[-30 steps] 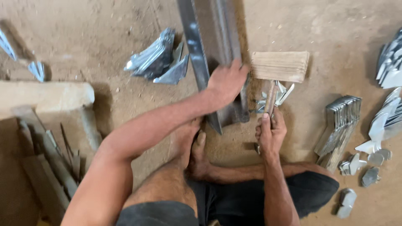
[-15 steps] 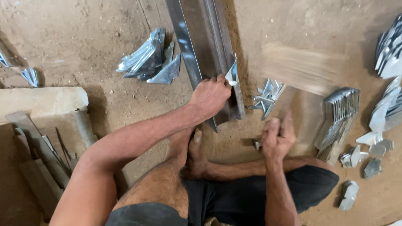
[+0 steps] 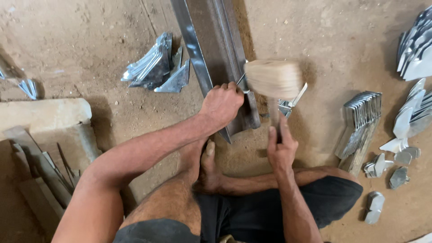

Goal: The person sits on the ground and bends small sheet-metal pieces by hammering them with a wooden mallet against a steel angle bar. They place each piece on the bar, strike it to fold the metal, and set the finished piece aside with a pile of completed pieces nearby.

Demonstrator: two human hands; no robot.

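sandy dirt floor, person seated cross-legged on it. long grey steel angle rail lies on floor, running up and away from knees. left hand closed on small shiny sheet-metal piece, pressed against rail's right edge. right hand gripped round handle of pale wooden mallet, head blurred, just right of rail. stack of folded metal strips well right of rail; pile of bent silver offcuts just left.

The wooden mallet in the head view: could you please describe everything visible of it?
The wooden mallet has a pale, block-like head, motion-blurred, above the end of the long metal rail on the dirt floor. Its handle runs down into the right hand, which grips it. The left hand holds a small metal piece beside it.
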